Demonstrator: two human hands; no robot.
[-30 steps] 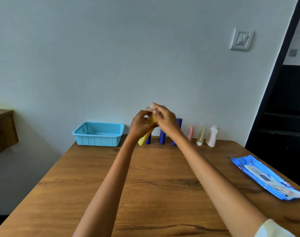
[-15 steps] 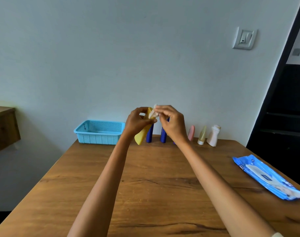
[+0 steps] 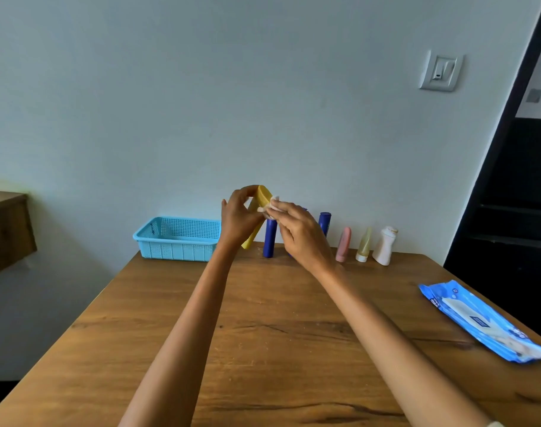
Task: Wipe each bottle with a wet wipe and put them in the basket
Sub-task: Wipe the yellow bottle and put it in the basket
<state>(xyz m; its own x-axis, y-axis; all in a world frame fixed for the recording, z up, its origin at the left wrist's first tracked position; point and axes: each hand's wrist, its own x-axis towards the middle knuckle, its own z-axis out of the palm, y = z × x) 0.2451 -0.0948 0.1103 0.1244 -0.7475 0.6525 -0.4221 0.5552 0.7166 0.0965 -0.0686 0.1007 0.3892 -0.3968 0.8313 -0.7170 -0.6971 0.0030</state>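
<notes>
Wood-grain table (image 3: 263, 334) fills the lower view, pushed against a pale wall (image 3: 201, 103) that carries a white switch plate (image 3: 441, 73) at upper right. Two bare forearms reach out over it from the near edge. At the far left corner of the table sits a light blue perforated basket (image 3: 176, 238); what it holds cannot be made out. On the right edge lies a blue wet wipe packet (image 3: 484, 322), flat, with white print on a dark label patch and more lettering at its far end, all too blurred to read.

Along the back edge stands a row of bottles: a dark blue tube (image 3: 269, 238) upright just behind the hands, a second dark blue tube (image 3: 324, 221) partly hidden by the right hand, then a pink bottle (image 3: 343, 244), a pale yellow bottle (image 3: 364, 245) and a white bottle (image 3: 385, 245), standing close side by side. No label on any of them can be read.

Raised above the table, the left hand (image 3: 238, 220) has its fingers and thumb curled round a yellow bottle (image 3: 256, 223), which tilts with its lower end toward the basket. The right hand (image 3: 300, 229) pinches a small white wet wipe (image 3: 270, 208) in its fingertips and presses it against the upper part of the yellow bottle.
</notes>
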